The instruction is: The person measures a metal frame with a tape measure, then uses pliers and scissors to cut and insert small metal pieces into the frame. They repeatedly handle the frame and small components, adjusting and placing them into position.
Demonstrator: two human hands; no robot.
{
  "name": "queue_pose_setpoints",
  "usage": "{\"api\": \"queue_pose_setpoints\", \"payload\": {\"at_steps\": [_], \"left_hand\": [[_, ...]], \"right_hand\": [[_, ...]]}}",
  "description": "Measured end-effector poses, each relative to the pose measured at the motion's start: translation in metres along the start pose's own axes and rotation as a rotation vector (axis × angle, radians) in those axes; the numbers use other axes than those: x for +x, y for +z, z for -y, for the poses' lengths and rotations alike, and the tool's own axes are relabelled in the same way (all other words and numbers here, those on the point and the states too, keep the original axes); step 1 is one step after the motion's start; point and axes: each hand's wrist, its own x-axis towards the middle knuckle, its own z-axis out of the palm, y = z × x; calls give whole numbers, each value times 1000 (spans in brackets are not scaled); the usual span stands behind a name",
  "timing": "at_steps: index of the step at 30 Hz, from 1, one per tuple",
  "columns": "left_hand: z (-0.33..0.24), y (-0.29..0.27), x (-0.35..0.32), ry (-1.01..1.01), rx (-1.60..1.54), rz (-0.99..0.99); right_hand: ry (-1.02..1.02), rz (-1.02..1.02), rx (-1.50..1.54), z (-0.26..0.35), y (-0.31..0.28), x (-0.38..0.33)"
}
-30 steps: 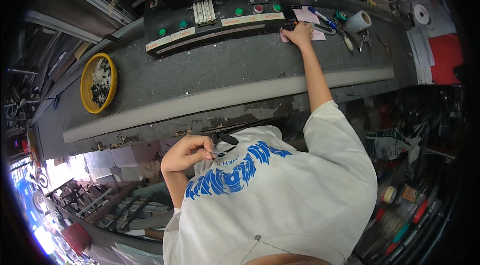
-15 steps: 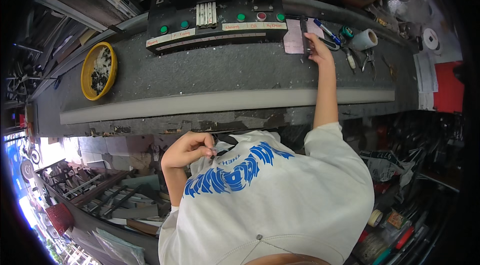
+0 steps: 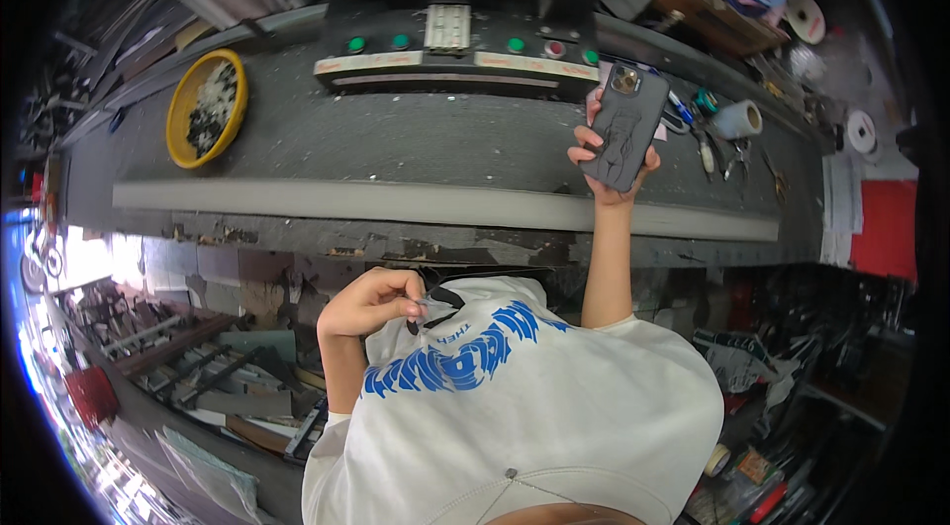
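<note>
My right hand [image 3: 604, 164] is wrapped round a smartphone [image 3: 625, 124] in a dark grey case, raised above the bench with its camera side up. A dark line drawing marks the case. In front of my shirt, my left hand [image 3: 376, 305] is closed in a pinch on a small translucent piece [image 3: 433, 308]; its kind cannot be made out. A black strap-like thing [image 3: 447, 296] shows beside those fingertips. Past the phone, partly covered by it, lies pink paper [image 3: 661, 132].
A long grey profile bar [image 3: 396, 200] lies along the bench's near edge. At left stands a yellow bowl [image 3: 240, 119] of small bits. A button panel [image 3: 455, 70] sits at the back. Pliers [image 3: 736, 161] and a white roll [image 3: 737, 119] lie at right.
My right hand has lifted the phone off the paper and brought it nearer, turning its back into view. The left hand keeps its pinch. The whole view has shifted slightly.
</note>
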Motion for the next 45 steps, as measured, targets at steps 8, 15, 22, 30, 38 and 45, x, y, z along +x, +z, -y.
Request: {"api": "queue_pose_setpoints", "payload": {"at_steps": [8,15,22,30,38,45], "left_hand": [[17,-32,-89,103,-30,-180],[34,-91,-237,254,-75,-431],[28,-141,-401,470,-3,-785],[34,-183,-492,615,-32,-1024],[37,-291,-586,686,-67,-1054],[-32,-453,-683,627,-87,-1026]], "right_hand": [[291,56,-193,-143,38,67],[537,108,-1,-316,81,124],[698,215,160,-506,134,149],[981,276,338,-681,183,174],[1130,303,328,-868,194,241],[1143,120,161,-1042,208,356]]}}
